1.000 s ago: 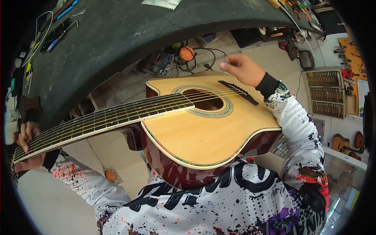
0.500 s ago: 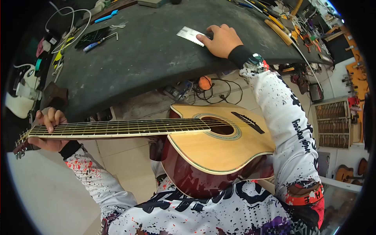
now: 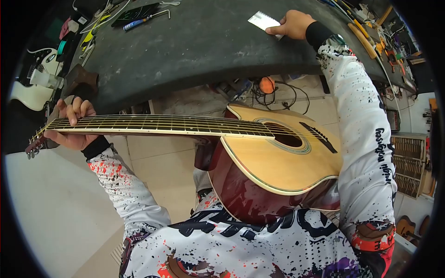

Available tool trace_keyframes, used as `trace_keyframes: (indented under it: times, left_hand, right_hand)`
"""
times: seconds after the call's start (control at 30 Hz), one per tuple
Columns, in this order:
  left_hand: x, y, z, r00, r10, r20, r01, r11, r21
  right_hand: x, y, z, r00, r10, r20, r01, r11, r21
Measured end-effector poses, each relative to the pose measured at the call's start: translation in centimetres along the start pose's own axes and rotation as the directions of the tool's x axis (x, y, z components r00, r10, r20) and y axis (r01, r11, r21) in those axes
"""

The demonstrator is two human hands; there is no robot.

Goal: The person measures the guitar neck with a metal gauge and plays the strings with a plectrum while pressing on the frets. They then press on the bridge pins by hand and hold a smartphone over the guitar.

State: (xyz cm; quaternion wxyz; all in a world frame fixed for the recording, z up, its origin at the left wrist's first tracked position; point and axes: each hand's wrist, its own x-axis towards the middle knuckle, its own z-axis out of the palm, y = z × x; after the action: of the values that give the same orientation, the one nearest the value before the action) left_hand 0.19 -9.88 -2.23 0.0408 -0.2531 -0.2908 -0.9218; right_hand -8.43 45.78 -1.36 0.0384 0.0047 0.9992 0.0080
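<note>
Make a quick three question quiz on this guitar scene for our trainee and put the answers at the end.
1. True or false: the left grip is on the neck of the guitar.
2. Which thing does the right grip touch? A: the blue tool; B: the shiny plate; C: the black cable.
3. What colour is the side of the guitar?

Key: 1. True. 2. B. 3. Dark red.

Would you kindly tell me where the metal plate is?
In the head view, the metal plate is near the top, right of centre, touching the right hand, over the dark table.
</note>
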Motion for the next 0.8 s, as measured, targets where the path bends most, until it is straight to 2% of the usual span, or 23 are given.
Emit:
trace_keyframes:
  times: [0.07,0.13,0.2,0.27,0.3,0.33,0.37,0.4,0.43,0.53,0.57,0.63,0.73,0.8]
  left_hand:
    - [0.1,0.0,-0.3,1.000,-0.002,-0.007,0.002,1.000,0.011]
    - [0.2,0.0,-0.2,1.000,-0.007,0.020,0.007,1.000,0.011]
    - [0.2,0.0,-0.1,0.999,-0.019,0.028,0.018,1.000,0.009]
    - [0.3,0.1,0.0,1.000,-0.019,-0.024,0.018,0.999,-0.031]
    - [0.2,0.0,0.0,0.999,-0.012,-0.034,0.012,1.000,-0.019]
    - [0.2,-0.2,0.4,0.999,-0.004,-0.042,0.003,1.000,-0.004]
    - [0.2,-0.4,0.8,0.998,-0.005,-0.057,0.005,1.000,-0.008]
    - [0.3,-0.2,0.4,1.000,-0.026,-0.009,0.026,1.000,-0.005]
    - [0.4,-0.2,0.4,0.999,-0.031,0.012,0.031,1.000,0.004]
    - [0.9,-0.5,1.2,0.996,-0.054,0.068,0.056,0.998,-0.018]
    - [0.9,-0.7,1.6,0.998,-0.048,0.046,0.049,0.999,-0.022]
    - [0.8,-0.6,1.6,0.999,-0.048,0.006,0.048,0.999,-0.019]
    - [1.0,-0.9,2.3,0.997,-0.009,-0.079,0.011,1.000,0.025]
    - [1.4,-0.7,2.1,0.999,-0.033,-0.032,0.034,0.999,0.003]
  right_hand:
    - [-0.8,-0.1,-0.7,1.000,0.024,-0.019,-0.023,0.999,0.031]
    - [-4.5,-2.9,-4.5,0.995,0.000,0.095,-0.021,0.975,0.220]
    - [-5.1,-3.4,-3.9,0.992,0.061,0.108,-0.087,0.962,0.259]
    - [-5.7,-2.8,-1.8,0.971,-0.064,-0.229,0.137,0.938,0.319]
    - [-7.0,-3.6,-2.0,0.957,-0.081,-0.280,0.173,0.931,0.320]
    - [-7.3,-4.8,-2.2,0.928,-0.305,-0.211,0.371,0.736,0.566]
    - [-9.3,-5.5,-2.3,0.943,-0.332,-0.030,0.221,0.555,0.802]
    - [-10.2,-6.5,-1.7,0.907,-0.418,-0.045,0.237,0.420,0.876]
    - [-11.8,-8.1,-2.0,0.878,-0.478,-0.021,0.187,0.302,0.935]
    - [-14.9,-11.7,-1.8,0.804,-0.575,-0.151,0.286,0.152,0.946]
    - [-15.2,-12.4,-1.9,0.802,-0.578,-0.153,0.292,0.154,0.944]
    - [-15.7,-13.8,-1.7,0.809,-0.587,-0.016,0.163,0.199,0.966]
    - [-15.6,-14.5,-1.1,0.806,-0.591,0.028,0.141,0.238,0.961]
    - [-16.2,-15.0,-1.2,0.800,-0.600,0.009,0.145,0.208,0.967]
